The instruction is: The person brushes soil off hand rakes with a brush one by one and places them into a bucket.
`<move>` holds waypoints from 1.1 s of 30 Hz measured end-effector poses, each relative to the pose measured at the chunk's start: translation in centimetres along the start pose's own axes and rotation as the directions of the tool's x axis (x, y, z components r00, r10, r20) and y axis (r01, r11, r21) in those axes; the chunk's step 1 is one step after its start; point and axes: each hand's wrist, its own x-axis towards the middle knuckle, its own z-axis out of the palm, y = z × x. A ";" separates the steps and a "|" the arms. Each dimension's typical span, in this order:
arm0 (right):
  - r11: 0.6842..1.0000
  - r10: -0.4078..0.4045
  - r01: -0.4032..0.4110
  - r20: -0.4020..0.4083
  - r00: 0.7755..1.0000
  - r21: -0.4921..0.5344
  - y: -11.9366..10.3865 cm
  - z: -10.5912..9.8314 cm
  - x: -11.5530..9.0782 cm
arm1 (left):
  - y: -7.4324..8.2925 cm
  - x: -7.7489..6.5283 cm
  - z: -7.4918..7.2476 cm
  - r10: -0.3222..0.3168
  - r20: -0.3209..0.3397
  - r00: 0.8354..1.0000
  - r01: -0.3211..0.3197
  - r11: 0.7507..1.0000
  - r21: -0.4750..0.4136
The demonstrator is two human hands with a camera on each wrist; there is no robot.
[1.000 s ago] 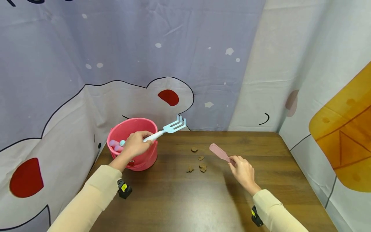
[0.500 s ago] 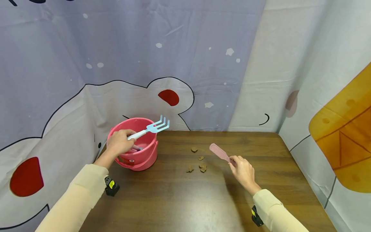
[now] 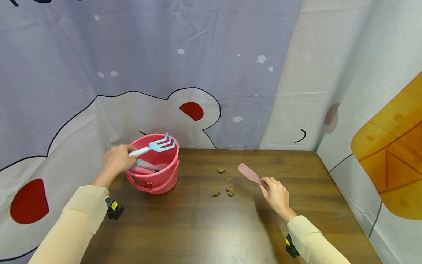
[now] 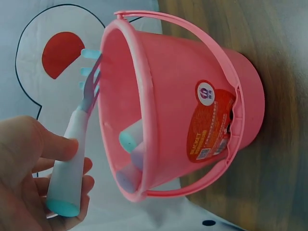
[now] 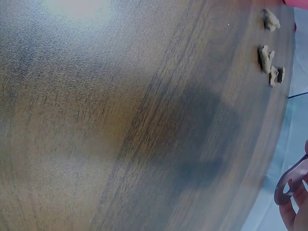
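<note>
My left hand grips the white handle of a small light-blue toy rake, its prongs over the mouth of a pink bucket. In the left wrist view, thumb and fingers wrap the rake handle beside the bucket's rim. Several handles with teal and lilac ends lie inside the bucket. On the right, my right hand pinches a flat pink spatula-like tool held above the table. The right wrist view catches only the holed handle end and some fingers.
Several small brown clumps lie mid-table between the bucket and the right hand. The wooden table ends at a printed cloth behind and on both sides. The bucket's handle hangs down at its front.
My left hand has moved left with the rake, from the bucket's right side to its left rim, uncovering the tools inside. The right hand has stayed still with the pink tool.
</note>
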 end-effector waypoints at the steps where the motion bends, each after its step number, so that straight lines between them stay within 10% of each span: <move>1: 1.000 0.002 -0.002 0.002 1.000 0.001 0.0 0.0 0.0 | -0.1 0.0 0.0 -0.005 0.007 1.000 0.005 1.000 0.012; 33: 1.000 0.018 -0.018 0.002 1.000 -0.010 0.7 -0.3 -0.6 | 1.3 1.7 1.1 -0.006 0.143 0.990 -0.028 0.971 0.236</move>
